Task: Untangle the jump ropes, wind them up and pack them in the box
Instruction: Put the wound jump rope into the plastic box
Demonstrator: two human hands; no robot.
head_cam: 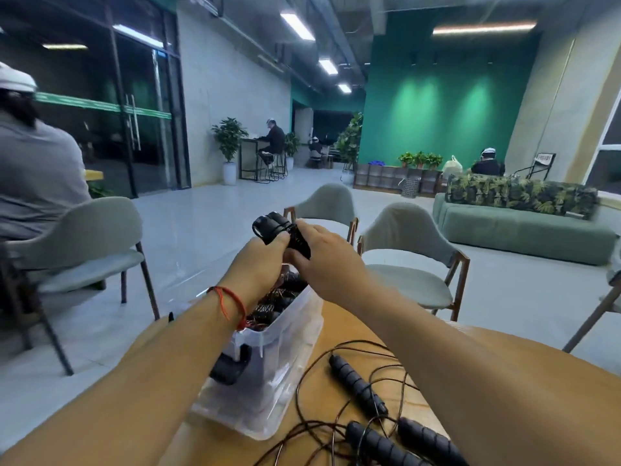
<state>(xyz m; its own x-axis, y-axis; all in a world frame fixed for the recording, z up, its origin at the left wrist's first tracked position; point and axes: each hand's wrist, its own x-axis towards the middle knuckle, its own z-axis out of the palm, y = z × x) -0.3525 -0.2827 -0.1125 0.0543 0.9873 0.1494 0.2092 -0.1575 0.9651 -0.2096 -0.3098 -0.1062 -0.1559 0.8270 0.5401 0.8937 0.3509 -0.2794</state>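
I hold a wound jump rope bundle (274, 227), black handles side by side, up over the far end of the clear plastic box (285, 358). My left hand (260, 264) grips the bundle from below. My right hand (322, 253) grips its right side, thumb underneath. Several wound black ropes (268, 307) lie inside the box. On the wooden table (477, 398) in front of the box, three black ribbed handles (356, 385) lie among thin tangled dark cords (312, 428).
The box stands near the table's left edge and has a black latch (232, 364) on its near end. Grey chairs (406, 264) stand just beyond the table. A seated person (33, 163) is close on the left.
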